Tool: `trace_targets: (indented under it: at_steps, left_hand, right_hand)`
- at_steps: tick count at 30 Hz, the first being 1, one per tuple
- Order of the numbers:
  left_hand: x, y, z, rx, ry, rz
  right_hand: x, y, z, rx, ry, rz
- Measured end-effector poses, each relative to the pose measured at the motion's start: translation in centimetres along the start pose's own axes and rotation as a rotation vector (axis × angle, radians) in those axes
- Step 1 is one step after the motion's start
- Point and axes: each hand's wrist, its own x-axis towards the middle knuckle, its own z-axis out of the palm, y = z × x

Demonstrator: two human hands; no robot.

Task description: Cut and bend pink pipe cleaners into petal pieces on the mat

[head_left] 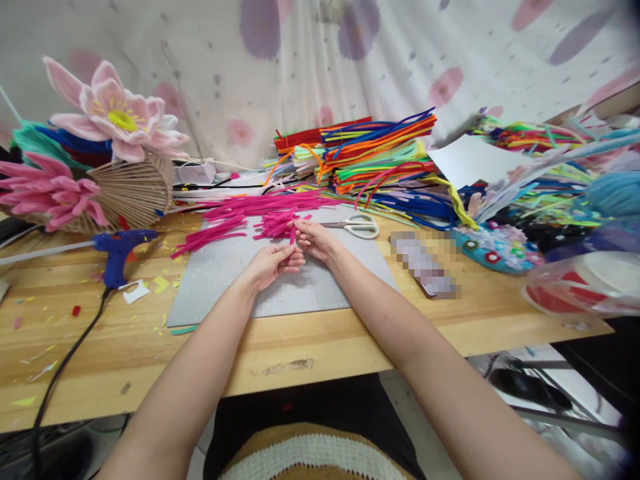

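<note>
Over the grey cutting mat (215,280), my left hand (278,265) pinches the lower end of a short magenta pipe cleaner piece (293,235). At its upper end, the fingers of my right hand (314,240) are closed on the same piece. Just behind my hands lies a small heap of cut magenta pieces (274,225). More magenta pipe cleaners (217,233) are bunched on the mat's left side, with long ones (270,202) along its back edge. White-handled scissors (361,226) rest right of my right hand, their blades partly hidden behind it.
A blue glue gun (117,257) with a black cable is at the left, near paper scraps. Pink flowers (120,117) stand behind it. Colourful pipe cleaner bundles (375,157) are stacked at the back. A blurred-out object (425,263) and a plastic-wrapped cup (585,287) are at the right.
</note>
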Motion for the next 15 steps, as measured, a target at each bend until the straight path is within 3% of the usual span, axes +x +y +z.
trace_targets:
  at_steps: [7, 15]
  left_hand:
    - [0.16, -0.23, -0.23, -0.004, -0.004, 0.009]
    - [0.05, -0.13, -0.09, 0.01, 0.007, 0.001]
  right_hand:
    - [0.03, -0.06, -0.15, 0.018, -0.01, 0.024]
    - [0.26, 0.01, 0.19, -0.043, 0.028, -0.056]
